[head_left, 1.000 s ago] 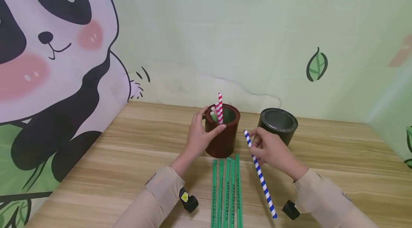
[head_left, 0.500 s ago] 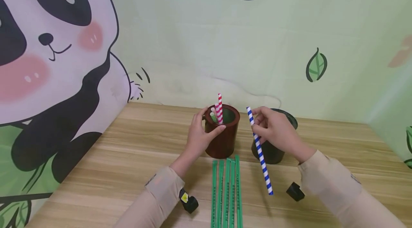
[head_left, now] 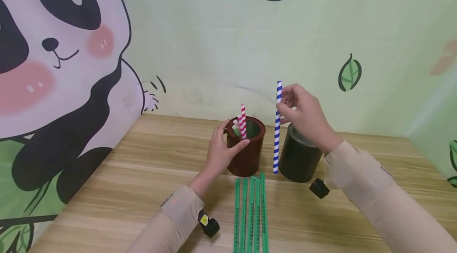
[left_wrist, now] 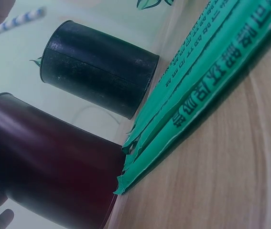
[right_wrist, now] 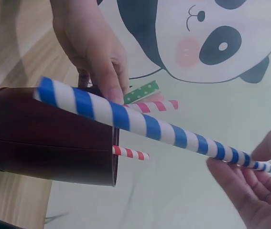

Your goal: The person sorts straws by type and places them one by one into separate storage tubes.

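My left hand (head_left: 224, 150) grips the rim and side of a dark red cup (head_left: 247, 154) that holds red-striped and green-dotted straws (head_left: 242, 121). My right hand (head_left: 299, 111) pinches the top of a blue-and-white striped straw (head_left: 277, 128), which hangs upright between the red cup and a black cup (head_left: 297, 158), its lower end near the table. In the right wrist view the blue straw (right_wrist: 140, 121) crosses in front of the red cup (right_wrist: 44, 138), with the left hand (right_wrist: 90, 43) behind.
Several green wrapped straws (head_left: 250, 213) lie side by side on the wooden table (head_left: 107, 189) in front of the cups; they also fill the left wrist view (left_wrist: 197, 90). A panda mural wall stands at the left and a leaf-patterned wall at the back.
My right hand has lifted the blue striped straw from a slant near the table to upright, higher and beside the red cup. The left hand has kept its hold on the cup.
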`<state>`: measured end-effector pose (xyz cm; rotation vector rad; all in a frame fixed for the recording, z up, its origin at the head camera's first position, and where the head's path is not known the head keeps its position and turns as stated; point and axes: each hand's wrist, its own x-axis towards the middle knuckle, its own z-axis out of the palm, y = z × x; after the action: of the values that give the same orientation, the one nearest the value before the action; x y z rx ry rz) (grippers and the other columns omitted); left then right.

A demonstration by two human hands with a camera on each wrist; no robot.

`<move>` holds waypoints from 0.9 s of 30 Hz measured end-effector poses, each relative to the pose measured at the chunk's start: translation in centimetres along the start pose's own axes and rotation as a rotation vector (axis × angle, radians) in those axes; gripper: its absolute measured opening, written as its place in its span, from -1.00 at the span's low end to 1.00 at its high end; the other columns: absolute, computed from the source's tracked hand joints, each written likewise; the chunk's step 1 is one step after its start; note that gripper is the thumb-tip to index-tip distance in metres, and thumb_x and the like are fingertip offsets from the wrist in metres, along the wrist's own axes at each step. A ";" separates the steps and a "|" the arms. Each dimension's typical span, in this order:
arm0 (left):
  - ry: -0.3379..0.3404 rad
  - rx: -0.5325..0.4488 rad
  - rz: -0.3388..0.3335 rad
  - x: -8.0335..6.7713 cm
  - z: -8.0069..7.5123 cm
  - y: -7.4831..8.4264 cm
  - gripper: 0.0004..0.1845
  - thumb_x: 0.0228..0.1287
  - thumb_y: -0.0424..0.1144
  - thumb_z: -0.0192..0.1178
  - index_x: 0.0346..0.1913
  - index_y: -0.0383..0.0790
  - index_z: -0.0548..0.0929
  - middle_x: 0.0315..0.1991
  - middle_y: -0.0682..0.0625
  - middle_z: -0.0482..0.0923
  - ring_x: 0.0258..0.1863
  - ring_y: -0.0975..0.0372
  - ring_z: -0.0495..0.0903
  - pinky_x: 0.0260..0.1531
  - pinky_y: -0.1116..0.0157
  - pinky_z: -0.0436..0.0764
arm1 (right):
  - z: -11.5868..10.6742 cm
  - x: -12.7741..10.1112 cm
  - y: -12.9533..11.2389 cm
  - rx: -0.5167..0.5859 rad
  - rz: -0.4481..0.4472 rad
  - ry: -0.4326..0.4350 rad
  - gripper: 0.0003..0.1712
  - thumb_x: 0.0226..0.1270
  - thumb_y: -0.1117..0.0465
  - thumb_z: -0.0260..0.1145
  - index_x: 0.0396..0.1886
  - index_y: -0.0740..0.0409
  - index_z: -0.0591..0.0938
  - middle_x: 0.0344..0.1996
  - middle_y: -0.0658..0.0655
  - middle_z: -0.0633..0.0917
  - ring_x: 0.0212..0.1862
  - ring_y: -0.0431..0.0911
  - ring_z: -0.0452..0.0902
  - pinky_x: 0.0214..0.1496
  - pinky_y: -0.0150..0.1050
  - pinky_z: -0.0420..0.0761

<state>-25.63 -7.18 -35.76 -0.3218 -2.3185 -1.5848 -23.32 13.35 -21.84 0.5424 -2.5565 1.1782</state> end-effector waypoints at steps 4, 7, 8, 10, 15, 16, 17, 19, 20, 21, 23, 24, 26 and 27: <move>0.004 0.002 0.002 0.0 -0.1 0.1 -0.10 0.06 -0.02 0.42 0.41 -0.25 0.23 0.29 -0.19 0.35 0.27 -0.01 0.37 0.26 -0.07 0.39 | 0.2 1.2 -0.5 0.034 -0.041 0.072 -0.65 0.39 0.28 0.10 0.10 0.33 0.38 -0.18 0.24 0.53 -0.20 -0.06 0.52 -0.30 -0.42 0.67; 0.003 0.002 -0.010 0.0 -0.1 0.1 -0.09 0.05 -0.02 0.42 0.42 -0.25 0.23 0.29 -0.19 0.35 0.27 -0.01 0.37 0.26 -0.07 0.40 | 0.4 1.9 -0.6 0.083 -0.064 0.131 -0.66 0.40 0.26 0.11 0.09 0.33 0.37 -0.19 0.22 0.54 -0.22 -0.11 0.53 -0.29 -0.45 0.66; 0.002 0.002 -0.015 0.1 -0.1 0.1 -0.09 0.05 -0.01 0.42 0.42 -0.24 0.23 0.30 -0.19 0.35 0.27 -0.01 0.37 0.26 -0.07 0.40 | 0.5 2.1 -0.6 0.098 -0.069 0.150 -0.66 0.40 0.26 0.12 0.09 0.32 0.37 -0.19 0.22 0.54 -0.22 -0.12 0.54 -0.28 -0.44 0.66; 0.000 -0.001 -0.021 0.1 0.0 0.1 -0.09 0.05 -0.01 0.42 0.42 -0.23 0.23 0.30 -0.18 0.35 0.28 -0.01 0.37 0.26 -0.08 0.40 | 0.6 2.4 -0.5 0.130 -0.070 0.185 -0.64 0.41 0.23 0.13 0.10 0.30 0.36 -0.18 0.19 0.54 -0.21 -0.16 0.54 -0.26 -0.43 0.67; -0.004 -0.011 -0.024 0.1 0.1 0.0 -0.09 0.06 0.03 0.41 0.42 -0.22 0.23 0.29 -0.18 0.35 0.28 0.00 0.37 0.26 -0.09 0.40 | 1.0 2.9 -0.2 0.171 -0.077 0.261 -0.62 0.41 0.21 0.13 0.11 0.28 0.32 -0.19 0.07 0.50 -0.19 -0.22 0.51 -0.22 -0.45 0.66; -0.005 -0.011 -0.025 0.2 0.1 -0.1 -0.08 0.06 0.03 0.41 0.42 -0.22 0.23 0.29 -0.17 0.35 0.28 0.00 0.37 0.26 -0.08 0.40 | 1.1 3.1 -0.1 0.178 -0.082 0.274 -0.63 0.40 0.22 0.13 0.11 0.28 0.32 -0.20 0.05 0.49 -0.19 -0.22 0.51 -0.22 -0.47 0.65; -0.007 -0.008 -0.026 0.2 0.1 -0.1 -0.08 0.06 0.04 0.41 0.42 -0.21 0.23 0.29 -0.17 0.35 0.28 0.01 0.37 0.26 -0.07 0.40 | 1.2 3.2 0.0 0.186 -0.087 0.283 -0.63 0.40 0.23 0.13 0.10 0.29 0.32 -0.21 0.03 0.48 -0.20 -0.23 0.51 -0.22 -0.48 0.65; -0.007 -0.005 -0.028 0.2 0.1 -0.1 -0.08 0.05 0.04 0.41 0.42 -0.20 0.23 0.29 -0.17 0.35 0.28 0.01 0.37 0.26 -0.06 0.40 | 1.6 3.4 0.2 0.191 -0.092 0.296 -0.64 0.39 0.25 0.13 0.09 0.29 0.32 -0.22 0.02 0.47 -0.20 -0.24 0.51 -0.22 -0.48 0.65; -0.006 -0.003 -0.027 0.2 0.1 -0.1 -0.08 0.05 0.03 0.42 0.42 -0.20 0.23 0.29 -0.17 0.35 0.28 0.01 0.37 0.27 -0.06 0.40 | 1.7 3.5 0.3 0.195 -0.094 0.299 -0.65 0.39 0.26 0.13 0.09 0.29 0.32 -0.21 0.03 0.48 -0.20 -0.24 0.51 -0.22 -0.48 0.65; -0.005 -0.001 -0.026 0.2 0.2 -0.2 -0.08 0.05 0.03 0.42 0.42 -0.20 0.23 0.29 -0.17 0.35 0.28 0.01 0.37 0.27 -0.06 0.40 | 1.9 3.6 0.4 0.194 -0.093 0.299 -0.65 0.39 0.26 0.13 0.09 0.28 0.32 -0.21 0.05 0.48 -0.20 -0.24 0.51 -0.22 -0.48 0.65; -0.003 0.004 -0.019 0.2 0.2 -0.3 -0.08 0.05 0.03 0.42 0.42 -0.21 0.23 0.28 -0.18 0.36 0.27 0.00 0.37 0.26 -0.06 0.40 | 2.3 3.7 0.5 0.180 -0.089 0.293 -0.66 0.39 0.26 0.13 0.08 0.27 0.33 -0.18 0.10 0.50 -0.19 -0.22 0.51 -0.21 -0.46 0.66; -0.003 0.003 -0.019 0.2 0.2 -0.3 -0.08 0.05 0.04 0.42 0.42 -0.21 0.23 0.28 -0.17 0.36 0.27 0.01 0.37 0.27 -0.06 0.40 | 2.5 3.8 0.5 0.171 -0.086 0.288 -0.66 0.38 0.27 0.13 0.08 0.26 0.33 -0.17 0.13 0.51 -0.18 -0.21 0.51 -0.21 -0.46 0.66; -0.004 0.006 -0.022 0.3 0.2 -0.4 -0.08 0.05 0.06 0.41 0.42 -0.20 0.23 0.28 -0.16 0.36 0.28 0.01 0.37 0.26 -0.06 0.40 | 2.9 3.8 0.6 0.144 -0.085 0.271 -0.66 0.38 0.27 0.13 0.07 0.27 0.33 -0.16 0.19 0.53 -0.16 -0.15 0.53 -0.20 -0.43 0.67; -0.005 0.007 -0.021 0.3 0.2 -0.4 -0.08 0.05 0.06 0.41 0.42 -0.19 0.23 0.28 -0.16 0.36 0.28 0.01 0.37 0.26 -0.06 0.40 | 3.0 3.7 0.7 0.124 -0.083 0.261 -0.67 0.38 0.27 0.13 0.07 0.27 0.34 -0.15 0.20 0.54 -0.15 -0.13 0.53 -0.18 -0.41 0.67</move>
<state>-26.06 -7.19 -36.07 -0.3009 -2.3376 -1.5874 -27.21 10.58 -22.73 0.4818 -2.2335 1.2911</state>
